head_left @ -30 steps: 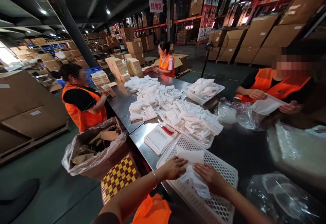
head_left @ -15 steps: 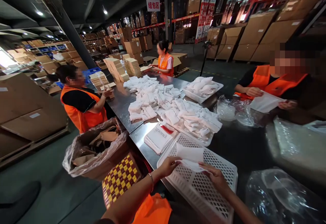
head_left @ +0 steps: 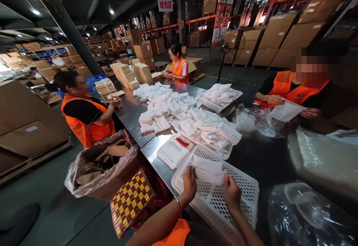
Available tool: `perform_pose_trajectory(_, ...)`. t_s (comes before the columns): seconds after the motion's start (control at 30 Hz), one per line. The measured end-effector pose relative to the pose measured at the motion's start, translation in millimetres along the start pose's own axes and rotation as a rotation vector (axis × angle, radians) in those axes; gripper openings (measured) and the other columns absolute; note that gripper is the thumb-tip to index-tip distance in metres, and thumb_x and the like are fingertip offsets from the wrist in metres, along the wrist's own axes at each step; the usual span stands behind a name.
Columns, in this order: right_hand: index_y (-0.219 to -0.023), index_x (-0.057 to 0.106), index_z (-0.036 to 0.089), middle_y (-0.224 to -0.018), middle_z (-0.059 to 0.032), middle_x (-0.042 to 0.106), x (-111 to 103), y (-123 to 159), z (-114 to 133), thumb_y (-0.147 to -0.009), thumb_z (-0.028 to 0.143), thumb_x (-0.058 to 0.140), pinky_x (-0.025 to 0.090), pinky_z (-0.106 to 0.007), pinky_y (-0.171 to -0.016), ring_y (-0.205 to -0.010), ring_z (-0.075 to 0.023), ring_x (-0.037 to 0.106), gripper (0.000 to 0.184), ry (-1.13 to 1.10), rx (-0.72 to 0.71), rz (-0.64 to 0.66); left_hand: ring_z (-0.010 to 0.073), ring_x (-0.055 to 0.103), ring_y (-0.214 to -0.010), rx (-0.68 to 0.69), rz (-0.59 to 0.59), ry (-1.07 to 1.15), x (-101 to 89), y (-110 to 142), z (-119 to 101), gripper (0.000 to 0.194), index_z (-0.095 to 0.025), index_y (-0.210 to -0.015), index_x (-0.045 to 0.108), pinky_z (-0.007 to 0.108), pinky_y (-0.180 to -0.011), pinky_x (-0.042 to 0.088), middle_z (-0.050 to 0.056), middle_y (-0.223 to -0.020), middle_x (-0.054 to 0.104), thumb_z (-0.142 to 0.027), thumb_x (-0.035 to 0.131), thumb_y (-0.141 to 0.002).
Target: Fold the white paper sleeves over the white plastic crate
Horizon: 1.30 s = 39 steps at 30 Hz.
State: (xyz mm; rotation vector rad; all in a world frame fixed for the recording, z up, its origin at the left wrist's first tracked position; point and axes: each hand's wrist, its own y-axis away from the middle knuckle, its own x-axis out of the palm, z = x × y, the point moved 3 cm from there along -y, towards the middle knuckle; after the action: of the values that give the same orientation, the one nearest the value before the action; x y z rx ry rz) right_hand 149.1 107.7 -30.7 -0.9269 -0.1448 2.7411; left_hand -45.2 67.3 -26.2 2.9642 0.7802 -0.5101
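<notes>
Both hands are pinching the same white pouch over the near end of the white perforated basket. The left hand is gripping its left edge and the right hand its right edge, fingers closed on the fabric, thumbs toward the person. The pouch is hanging stretched between them, its long axis running left to right across the body, slightly raised off the basket floor; whether its lower edge is brushing the mesh is hard to tell from this angle. Neither hand is nearer than the other, since each is already on an end.

Just beyond the basket, a stack of printed white bags is lying on the steel table, nearer the left hand. Further out, a tray of folded white pieces is sitting past the basket, with more piled up the table. Crumpled clear plastic is lying to the right. Three people in orange vests are working around the table.
</notes>
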Motion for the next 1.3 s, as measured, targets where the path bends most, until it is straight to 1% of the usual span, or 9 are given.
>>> perform_pose_trajectory(0.13, -0.069, 0.062, 0.019, -0.066, -0.0149, 0.066, 6, 2, -5, -0.08, 0.071, 0.025, 0.033, -0.033, -0.055, -0.054, -0.0226, 0.052, 0.065, 0.102, 0.031, -0.036, 0.0214, 0.057, -0.067, 0.019, 0.012, -0.121, 1.6, -5, 4, 0.048, -0.022, -0.079, 0.051, 0.034, -0.064, 0.042, 0.008, -0.073, 0.06, -0.056, 0.023, -0.097)
perform_pose_trajectory(0.3, -0.065, 0.061, 0.019, -0.062, -0.0135, 0.064, 10, 4, -12, -0.079, 0.068, 0.024, 0.025, -0.031, -0.054, -0.05, -0.018, 0.044, 0.062, 0.184, 0.073, -0.058, 0.0172, 0.053, -0.06, -0.014, 0.013, -0.186, -3.8, -9, 8, 0.033, -0.022, -0.074, 0.047, 0.028, -0.058, 0.035, 0.003, -0.066, 0.058, -0.04, 0.031, -0.096)
perform_pose_trajectory(0.67, -0.072, 0.065, 0.017, -0.067, -0.0125, 0.065, 15, 6, -19, -0.082, 0.053, 0.033, 0.026, -0.03, -0.057, -0.054, -0.017, 0.044, 0.049, 0.277, 0.098, -0.004, 0.0159, 0.057, -0.062, -0.044, 0.054, -0.429, -8.8, -10, 9, 0.02, -0.02, -0.077, 0.052, 0.026, -0.058, 0.029, 0.002, -0.067, 0.06, -0.019, 0.041, -0.094)
perform_pose_trajectory(0.93, -0.075, 0.064, 0.019, -0.068, -0.0091, 0.066, 12, -2, -14, -0.085, 0.043, 0.041, 0.029, -0.029, -0.056, -0.057, -0.0181, 0.051, 0.035, 0.332, 0.085, 0.093, 0.0169, 0.064, -0.071, -0.071, 0.147, -0.55, -14.1, -18, -1, 0.023, -0.017, -0.083, 0.061, 0.025, -0.062, 0.035, 0.006, -0.077, 0.068, -0.022, 0.043, -0.097)
perform_pose_trajectory(1.03, -0.091, 0.064, 0.019, -0.073, -0.0072, 0.066, 6, -12, -11, -0.085, 0.04, 0.043, 0.036, -0.029, -0.056, -0.061, -0.0198, 0.056, 0.03, 0.34, 0.069, 0.107, 0.0205, 0.066, -0.077, -0.044, 0.17, -0.625, -20.8, -26, -11, 0.021, -0.015, -0.093, 0.064, 0.026, -0.065, 0.042, 0.009, -0.082, 0.07, -0.022, 0.044, -0.096)
perform_pose_trajectory(1.1, -0.108, 0.061, 0.016, -0.087, -0.0106, 0.068, 4, -18, -1, -0.086, 0.031, 0.039, 0.045, -0.032, -0.066, -0.076, -0.0227, 0.062, 0.035, 0.354, -0.106, 0.019, 0.0228, 0.067, -0.088, 0.014, 0.136, -0.669, -23.2, -30, -21, 0.026, -0.012, -0.111, 0.062, 0.029, -0.073, 0.047, 0.012, -0.096, 0.07, -0.015, 0.042, -0.094)
perform_pose_trajectory(1.17, -0.121, 0.055, 0.012, -0.109, -0.0144, 0.066, 10, -20, 15, -0.086, 0.02, 0.033, 0.047, -0.038, -0.087, -0.102, -0.0244, 0.061, 0.042, 0.374, -0.457, -0.072, 0.0244, 0.062, -0.107, 0.16, 0.102, -0.701, -18.0, -30, -31, 0.039, -0.013, -0.126, 0.055, 0.034, -0.088, 0.049, 0.015, -0.118, 0.064, -0.007, 0.04, -0.09)
perform_pose_trajectory(1.23, -0.126, 0.051, 0.013, -0.121, -0.0146, 0.062, 26, -16, 27, -0.085, 0.013, 0.031, 0.04, -0.042, -0.103, -0.118, -0.0246, 0.054, 0.046, 0.4, -0.811, -0.089, 0.0257, 0.053, -0.123, 0.388, 0.166, -0.718, -2.1, -26, -37, 0.045, -0.013, -0.13, 0.054, 0.041, -0.103, 0.043, 0.015, -0.133, 0.056, -0.005, 0.039, -0.088)
perform_pose_trajectory(1.3, -0.126, 0.052, 0.014, -0.121, -0.0147, 0.062, 46, -12, 28, -0.084, 0.011, 0.031, 0.04, -0.045, -0.103, -0.12, -0.0264, 0.053, 0.047, 0.446, -0.99, -0.082, 0.0274, 0.048, -0.128, 0.571, 0.322, -0.704, 19.7, -21, -34, 0.041, -0.013, -0.13, 0.054, 0.047, -0.111, 0.037, 0.014, -0.134, 0.056, -0.014, 0.041, -0.092)
